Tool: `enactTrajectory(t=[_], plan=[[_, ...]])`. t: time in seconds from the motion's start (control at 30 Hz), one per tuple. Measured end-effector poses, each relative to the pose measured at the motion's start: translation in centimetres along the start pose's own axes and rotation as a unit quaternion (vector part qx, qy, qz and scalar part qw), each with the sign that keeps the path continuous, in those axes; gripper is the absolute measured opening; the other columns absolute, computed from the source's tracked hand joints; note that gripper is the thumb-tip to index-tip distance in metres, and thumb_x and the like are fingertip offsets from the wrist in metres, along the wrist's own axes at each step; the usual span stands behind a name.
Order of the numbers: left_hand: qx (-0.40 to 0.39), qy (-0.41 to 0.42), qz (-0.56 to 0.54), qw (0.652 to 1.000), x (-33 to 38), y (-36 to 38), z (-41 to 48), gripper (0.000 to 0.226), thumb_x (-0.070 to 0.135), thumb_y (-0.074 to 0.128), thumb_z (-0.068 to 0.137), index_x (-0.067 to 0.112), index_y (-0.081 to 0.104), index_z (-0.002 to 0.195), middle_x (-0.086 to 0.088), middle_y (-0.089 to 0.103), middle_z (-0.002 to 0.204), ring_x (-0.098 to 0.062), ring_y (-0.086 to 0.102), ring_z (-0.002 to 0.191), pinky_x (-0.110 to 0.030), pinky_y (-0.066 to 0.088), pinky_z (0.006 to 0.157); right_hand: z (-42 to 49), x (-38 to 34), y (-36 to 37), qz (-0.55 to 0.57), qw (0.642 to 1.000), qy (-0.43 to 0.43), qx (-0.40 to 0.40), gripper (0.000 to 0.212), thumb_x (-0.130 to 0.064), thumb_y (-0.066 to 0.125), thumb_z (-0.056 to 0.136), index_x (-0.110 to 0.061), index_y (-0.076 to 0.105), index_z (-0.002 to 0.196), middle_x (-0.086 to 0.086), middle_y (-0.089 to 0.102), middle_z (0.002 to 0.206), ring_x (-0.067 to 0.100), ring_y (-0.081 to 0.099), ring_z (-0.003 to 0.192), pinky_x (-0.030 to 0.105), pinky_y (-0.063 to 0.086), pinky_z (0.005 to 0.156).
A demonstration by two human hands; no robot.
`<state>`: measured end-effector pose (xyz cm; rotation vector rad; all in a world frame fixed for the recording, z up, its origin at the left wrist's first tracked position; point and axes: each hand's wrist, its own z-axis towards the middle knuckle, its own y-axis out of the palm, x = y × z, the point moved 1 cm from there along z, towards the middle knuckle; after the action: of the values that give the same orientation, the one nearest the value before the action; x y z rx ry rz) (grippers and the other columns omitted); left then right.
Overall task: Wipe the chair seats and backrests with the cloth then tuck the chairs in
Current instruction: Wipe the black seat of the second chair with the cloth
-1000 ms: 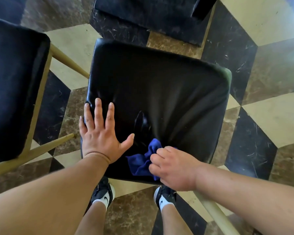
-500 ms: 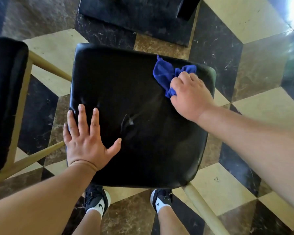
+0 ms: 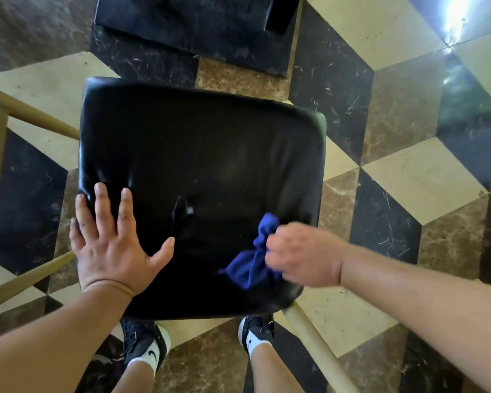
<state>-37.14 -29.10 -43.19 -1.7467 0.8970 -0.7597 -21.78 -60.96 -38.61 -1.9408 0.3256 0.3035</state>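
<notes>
I'm on the black padded leather chair seat [image 3: 199, 177]: right hand [image 3: 304, 255] clenched around the bunched blue cloth [image 3: 251, 265] at its near right corner, left hand [image 3: 111, 242] flat and released on its near left edge. Backrests and tucking in, by my guess, remain.

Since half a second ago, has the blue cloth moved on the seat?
Yes. The right hand dragged the blue cloth from the black seat's far right corner back to its near right corner.
</notes>
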Motion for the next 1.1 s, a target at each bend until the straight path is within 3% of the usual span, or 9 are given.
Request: enactTrajectory(t=[0.1, 0.2, 0.27, 0.33, 0.43, 0.6, 0.77, 0.87, 1.1], plan=[[-0.003, 0.0, -0.002, 1.0, 0.0, -0.1, 0.1, 0.117, 0.085, 0.043, 0.077, 0.022, 0.005, 0.168, -0.008, -0.014, 0.176, -0.037, -0.012, 0.161, -0.067, 0.013, 0.125, 0.0, 6.8, -2.5, -0.025, 0.982, 0.173, 0.076, 0.013, -0.021, 0.052, 0.082, -0.01, 0.058, 0.082, 0.017, 0.056, 0.083, 0.039, 0.057, 0.078, 0.05, 0.05, 0.069], [-0.004, 0.0, 0.0, 1.0, 0.0, 0.0, 0.1, 0.117, 0.085, 0.043, 0.077, 0.022, 0.005, 0.168, -0.008, -0.014, 0.176, -0.036, -0.013, 0.161, -0.067, 0.013, 0.125, -0.9, 12.7, -4.2, 0.007, 0.888, 0.429, 0.166, 0.014, -0.013, 0.06, 0.084, -0.003, 0.059, 0.095, 0.023, 0.055, 0.1, 0.046, 0.056, 0.093, 0.055, 0.049, 0.08], [-0.001, 0.001, 0.002, 1.0, 0.0, 0.1, 0.1, 0.117, 0.086, 0.043, 0.078, 0.022, 0.004, 0.168, -0.008, -0.015, 0.176, -0.036, -0.013, 0.161, -0.067, 0.014, 0.125, -1.2, 13.3, -3.8, 0.051, 0.843, 0.507, 0.172, 0.015, -0.014, 0.057, 0.09, -0.006, 0.053, 0.102, 0.019, 0.052, 0.109, 0.042, 0.052, 0.104, 0.054, 0.045, 0.092], [0.002, 0.003, 0.009, 1.0, -0.1, 0.2, 0.1, 0.117, 0.087, 0.041, 0.078, 0.022, 0.003, 0.168, -0.008, -0.015, 0.176, -0.036, -0.014, 0.161, -0.067, 0.014, 0.125, -1.2, 11.4, -2.7, 0.064, 0.838, 0.508, 0.185, 0.011, -0.013, 0.055, 0.091, -0.008, 0.05, 0.099, 0.016, 0.051, 0.107, 0.04, 0.05, 0.103, 0.053, 0.046, 0.091], [0.005, 0.006, 0.015, 1.0, 0.1, 0.5, 0.2, 0.118, 0.089, 0.041, 0.078, 0.022, 0.003, 0.168, -0.009, -0.014, 0.176, -0.037, -0.013, 0.161, -0.066, 0.014, 0.125, -1.3, 6.4, -1.4, 0.045, 0.887, 0.426, 0.172, 0.012, -0.011, 0.059, 0.083, -0.009, 0.051, 0.091, 0.013, 0.048, 0.097, 0.037, 0.048, 0.09, 0.055, 0.049, 0.083], [0.016, 0.012, 0.02, 1.0, -0.1, 0.8, 0.1, 0.118, 0.092, 0.037, 0.079, 0.025, 0.001, 0.169, -0.01, -0.01, 0.176, -0.039, -0.009, 0.161, -0.066, 0.015, 0.125, -0.2, -2.8, 0.0, 0.026, 0.997, 0.076, 0.004, 0.015, -0.031, 0.06, 0.08, -0.022, 0.05, 0.085, 0.002, 0.045, 0.086, 0.027, 0.044, 0.08, 0.043, 0.042, 0.07], [0.02, 0.021, 0.017, 0.999, -0.4, 1.1, 0.3, 0.118, 0.092, 0.036, 0.078, 0.024, 0.004, 0.169, -0.011, -0.005, 0.177, -0.041, -0.006, 0.161, -0.067, 0.018, 0.124, 2.0, -4.1, -0.2, -0.03, 0.987, -0.144, -0.059, 0.004, -0.023, 0.048, 0.088, -0.022, 0.052, 0.089, -0.001, 0.051, 0.087, 0.025, 0.049, 0.077, 0.037, 0.043, 0.072], [0.022, 0.024, 0.009, 0.999, -0.6, 1.2, 0.4, 0.118, 0.093, 0.035, 0.078, 0.024, 0.003, 0.169, -0.011, -0.007, 0.177, -0.042, -0.006, 0.161, -0.068, 0.017, 0.124, 5.7, -1.8, -2.1, -0.053, 0.993, -0.104, 0.01, 0.003, -0.023, 0.052, 0.091, -0.02, 0.052, 0.091, 0.005, 0.053, 0.09, 0.029, 0.052, 0.08, 0.042, 0.046, 0.072], [0.022, 0.032, -0.011, 0.999, -0.7, 1.1, 0.3, 0.087, 0.072, 0.024, 0.099, 0.024, 0.005, 0.168, -0.011, -0.007, 0.176, -0.043, -0.003, 0.16, -0.067, 0.015, 0.125, 19.3, 7.9, -9.9, -0.021, 0.944, 0.261, 0.2, 0.021, -0.019, 0.058, 0.086, -0.006, 0.06, 0.102, 0.021, 0.056, 0.104, 0.044, 0.055, 0.097, 0.052, 0.045, 0.079]])
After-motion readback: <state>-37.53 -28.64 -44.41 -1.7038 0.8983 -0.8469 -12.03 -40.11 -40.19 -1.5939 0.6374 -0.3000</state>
